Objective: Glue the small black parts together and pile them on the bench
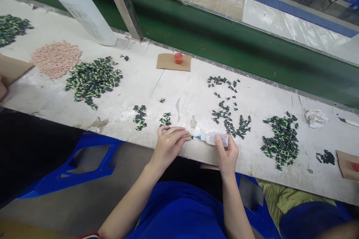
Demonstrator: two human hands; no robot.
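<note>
Between the fingertips of my left hand [171,141] is a small black-and-green part [191,137], pinched just above the bench. My right hand [227,153] grips a clear squeeze bottle [209,138] lying almost level. Its thin blue tip [198,137] points left and ends at or very near the part; whether they touch I cannot tell. Just beyond my left hand lies a small cluster of similar parts [165,118], with another group [139,117] to its left. Slim dark pieces [224,114] are scattered beyond my right hand.
Heaps of black-and-green parts [94,80] and pinkish pieces [56,59] lie left, near a big white bottle [84,11]. A red cup [178,58] sits on cardboard [165,62]. Another heap [281,140] and crumpled paper [316,118] lie right. A metal post [123,5] stands behind.
</note>
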